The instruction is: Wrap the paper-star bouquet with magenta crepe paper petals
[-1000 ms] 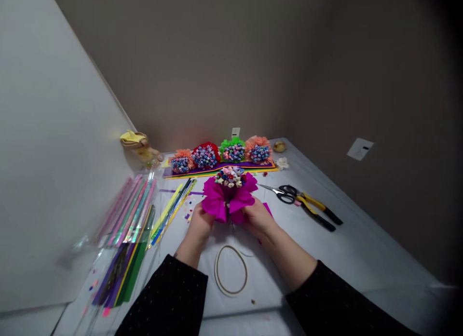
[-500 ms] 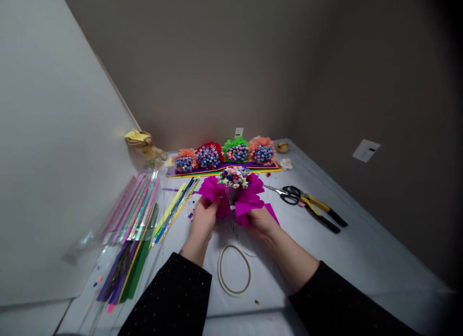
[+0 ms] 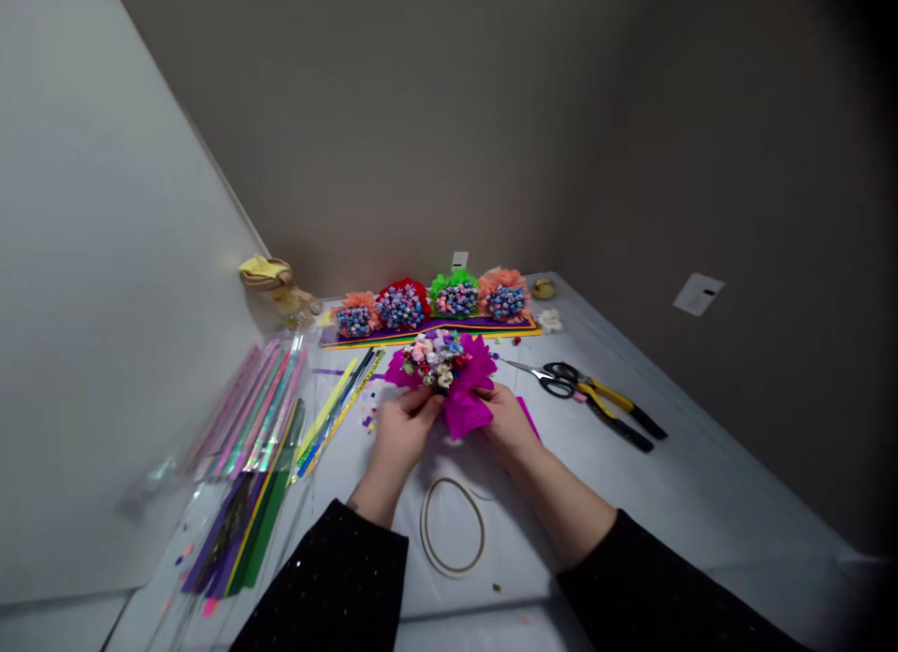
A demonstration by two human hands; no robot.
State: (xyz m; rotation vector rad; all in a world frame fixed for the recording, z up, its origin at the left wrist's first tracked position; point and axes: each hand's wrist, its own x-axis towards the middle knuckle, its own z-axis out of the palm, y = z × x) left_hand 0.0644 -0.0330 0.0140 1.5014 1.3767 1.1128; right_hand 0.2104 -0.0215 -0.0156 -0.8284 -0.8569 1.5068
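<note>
Magenta crepe paper (image 3: 467, 411) | pleated, crinkled around folded-star cluster (image 3: 435, 360) | left hand (image 3: 401, 437), right hand (image 3: 509, 423) together, clamped on it

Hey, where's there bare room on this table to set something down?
The widest free patch is the white table cover right of your right forearm, below the pliers. A smaller one lies inside the oval ring. It's crowded left of the bouquet, with shiny strips, and behind it, with paper flower bunches.

A single camera worn on the person's head looks forward and down along their arms, toward the far corner of the desk (image 3: 702, 502). The left hand (image 3: 399, 437) and right hand (image 3: 509, 423) appear close by, low and central, while the far wall (image 3: 393, 137) fills the top of the view.
</note>
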